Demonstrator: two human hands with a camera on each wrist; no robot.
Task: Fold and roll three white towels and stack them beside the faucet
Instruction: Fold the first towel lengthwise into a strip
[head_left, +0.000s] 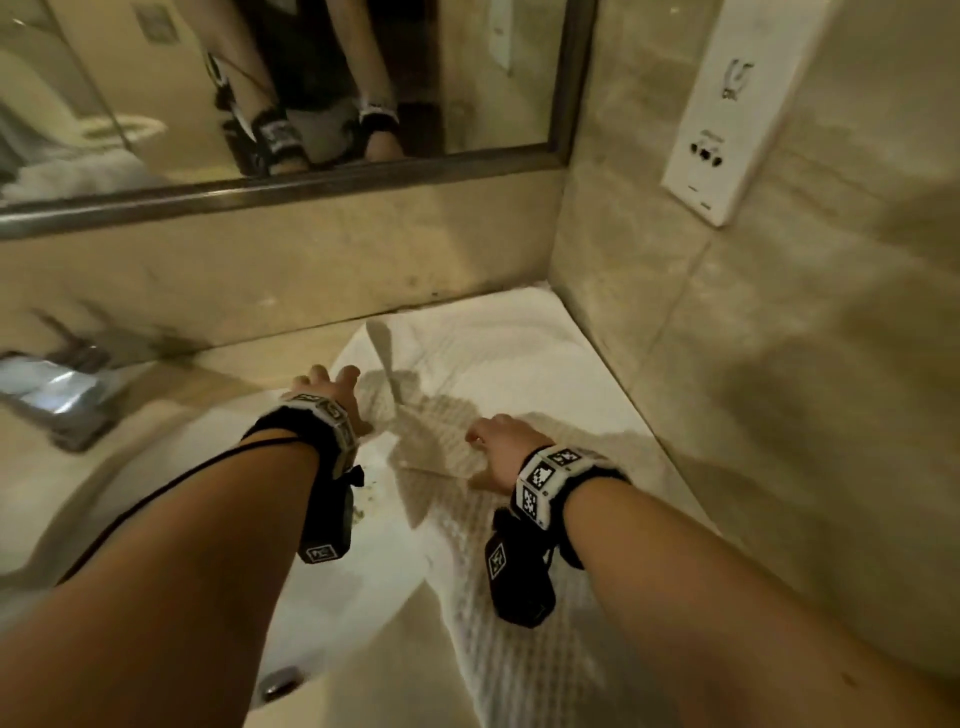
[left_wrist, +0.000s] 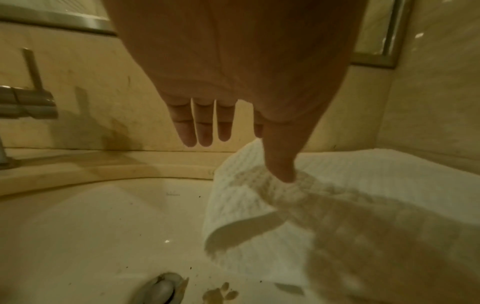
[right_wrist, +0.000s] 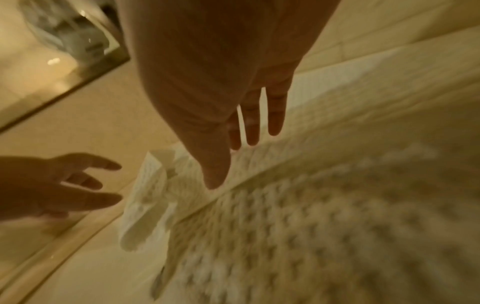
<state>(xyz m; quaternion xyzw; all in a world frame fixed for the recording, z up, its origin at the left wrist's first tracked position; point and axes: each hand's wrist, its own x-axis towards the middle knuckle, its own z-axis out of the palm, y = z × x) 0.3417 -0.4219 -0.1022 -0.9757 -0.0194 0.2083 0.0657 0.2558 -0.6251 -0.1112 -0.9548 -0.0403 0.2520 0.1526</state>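
Note:
A white waffle-weave towel (head_left: 493, 364) lies spread on the counter in the corner right of the sink, with its near part hanging into the basin. My left hand (head_left: 332, 387) is at the towel's left edge with fingers straight and spread. In the left wrist view the thumb tip of my left hand (left_wrist: 241, 158) touches a raised fold of the towel (left_wrist: 363, 185). My right hand (head_left: 483, 441) is low over the middle of the towel. Its fingers (right_wrist: 252, 131) are straight and hold nothing above the towel (right_wrist: 311, 205). The metal faucet (head_left: 57, 395) stands at the far left.
The white sink basin (left_wrist: 91, 226) with its drain (left_wrist: 161, 288) lies below my left arm, with specks of dirt in it. A mirror (head_left: 311, 104) hangs on the back wall and reflects a heap of white cloth. A white socket panel (head_left: 727, 130) is on the right wall.

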